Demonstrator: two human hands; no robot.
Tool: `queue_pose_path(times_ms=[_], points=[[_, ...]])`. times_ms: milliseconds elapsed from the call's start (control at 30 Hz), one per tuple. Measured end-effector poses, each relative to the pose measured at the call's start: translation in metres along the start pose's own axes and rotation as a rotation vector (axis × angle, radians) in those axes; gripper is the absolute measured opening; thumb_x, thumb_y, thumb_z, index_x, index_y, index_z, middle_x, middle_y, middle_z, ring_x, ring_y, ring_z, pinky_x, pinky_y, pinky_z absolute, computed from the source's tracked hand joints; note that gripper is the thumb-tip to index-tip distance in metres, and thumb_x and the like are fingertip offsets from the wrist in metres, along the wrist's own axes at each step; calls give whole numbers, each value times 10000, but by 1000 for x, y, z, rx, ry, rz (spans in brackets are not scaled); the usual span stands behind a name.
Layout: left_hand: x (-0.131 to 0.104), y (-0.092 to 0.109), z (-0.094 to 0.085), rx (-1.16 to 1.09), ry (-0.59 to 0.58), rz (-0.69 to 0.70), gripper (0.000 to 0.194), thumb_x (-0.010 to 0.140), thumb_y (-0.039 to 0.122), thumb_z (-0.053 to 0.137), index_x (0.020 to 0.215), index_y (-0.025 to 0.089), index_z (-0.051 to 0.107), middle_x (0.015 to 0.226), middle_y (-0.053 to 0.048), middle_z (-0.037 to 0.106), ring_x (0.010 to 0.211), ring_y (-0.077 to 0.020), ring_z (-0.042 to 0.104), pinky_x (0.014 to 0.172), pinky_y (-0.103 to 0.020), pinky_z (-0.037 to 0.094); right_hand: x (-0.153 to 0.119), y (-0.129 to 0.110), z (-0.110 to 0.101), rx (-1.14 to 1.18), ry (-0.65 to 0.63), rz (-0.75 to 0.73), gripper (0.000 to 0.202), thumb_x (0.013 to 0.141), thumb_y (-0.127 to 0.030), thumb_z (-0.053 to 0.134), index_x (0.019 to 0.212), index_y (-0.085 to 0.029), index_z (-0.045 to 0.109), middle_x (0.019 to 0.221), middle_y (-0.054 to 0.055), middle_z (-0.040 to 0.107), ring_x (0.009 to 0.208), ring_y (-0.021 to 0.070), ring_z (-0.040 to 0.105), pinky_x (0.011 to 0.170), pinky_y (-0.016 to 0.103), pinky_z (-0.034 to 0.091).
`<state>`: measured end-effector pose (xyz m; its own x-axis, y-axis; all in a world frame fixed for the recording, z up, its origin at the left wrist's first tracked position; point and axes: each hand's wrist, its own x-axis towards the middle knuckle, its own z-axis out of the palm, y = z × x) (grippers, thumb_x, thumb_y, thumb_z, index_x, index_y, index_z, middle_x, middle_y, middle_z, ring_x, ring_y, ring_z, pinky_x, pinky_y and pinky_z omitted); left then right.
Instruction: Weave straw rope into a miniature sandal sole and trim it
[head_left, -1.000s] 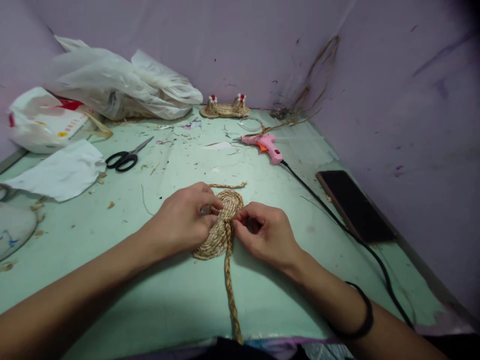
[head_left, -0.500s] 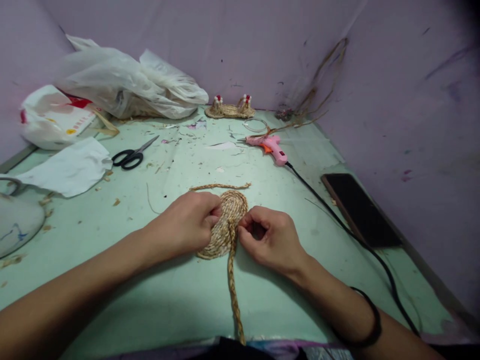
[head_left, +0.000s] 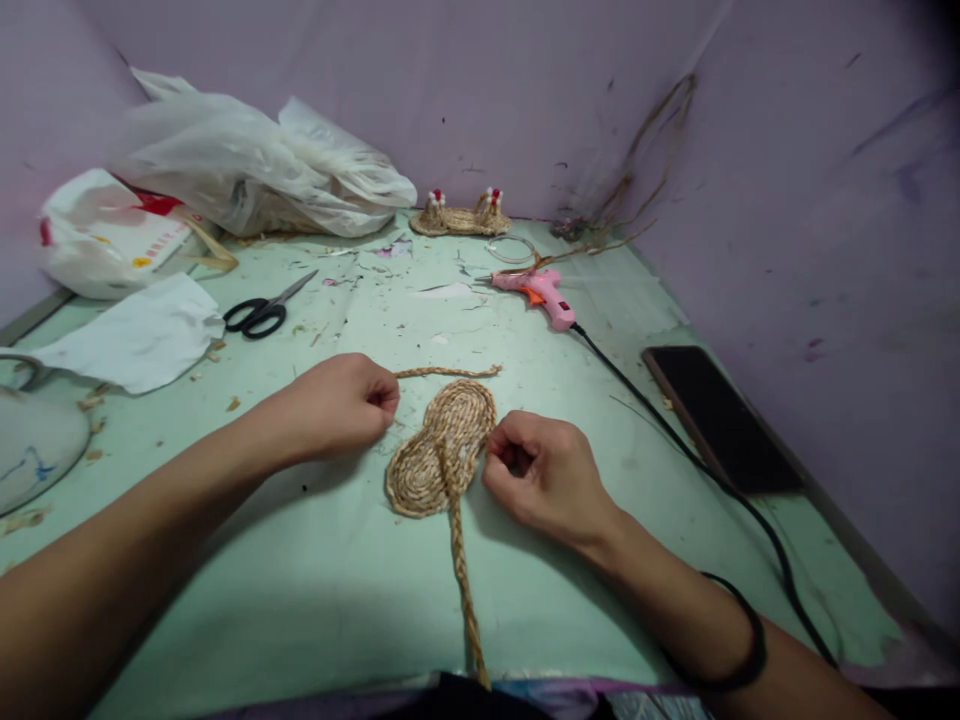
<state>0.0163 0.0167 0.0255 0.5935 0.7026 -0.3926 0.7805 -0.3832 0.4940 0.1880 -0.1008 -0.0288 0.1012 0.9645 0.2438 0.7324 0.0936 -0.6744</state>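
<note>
A figure-eight coil of braided straw lies flat on the table, narrowed at its waist. From its middle a straw braid runs down over the front edge. My left hand hovers left of the coil, fingers curled and pressed together; anything in them is hidden. Behind it a short loose braid lies along the far side of the coil. At the coil's right edge, my right hand is closed in a pinch, its fingertips beside or touching the rim. What it pinches is too small to make out.
A pink glue gun lies at the back right, its black cord passing a phone. Scissors, a white sheet and plastic bags sit at the left. Finished-looking straw soles with beads stand by the wall.
My left hand has let go of the coil and moved left, uncovering its left part. The hanging braid's upper end has shifted slightly left. My right hand has barely moved.
</note>
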Motion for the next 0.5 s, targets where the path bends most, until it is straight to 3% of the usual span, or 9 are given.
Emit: queue_pose_path(times_ms=[267, 500], points=[[-4, 2, 3, -183, -71, 80, 43, 580, 186, 481, 547, 164, 497, 494, 37, 425, 487, -91, 338, 473, -229, 249, 5, -4, 3, 182, 31, 57, 137, 730, -222, 559, 760, -137, 662, 608, 10, 618, 470, 84, 462, 472, 219, 372], [-3, -4, 0, -218, -103, 124, 57, 597, 199, 496, 559, 158, 500, 494, 44, 395, 482, -81, 319, 465, -214, 245, 8, -10, 7, 92, -100, -54, 112, 725, -231, 593, 782, -166, 664, 679, 10, 631, 589, 114, 533, 547, 239, 389]])
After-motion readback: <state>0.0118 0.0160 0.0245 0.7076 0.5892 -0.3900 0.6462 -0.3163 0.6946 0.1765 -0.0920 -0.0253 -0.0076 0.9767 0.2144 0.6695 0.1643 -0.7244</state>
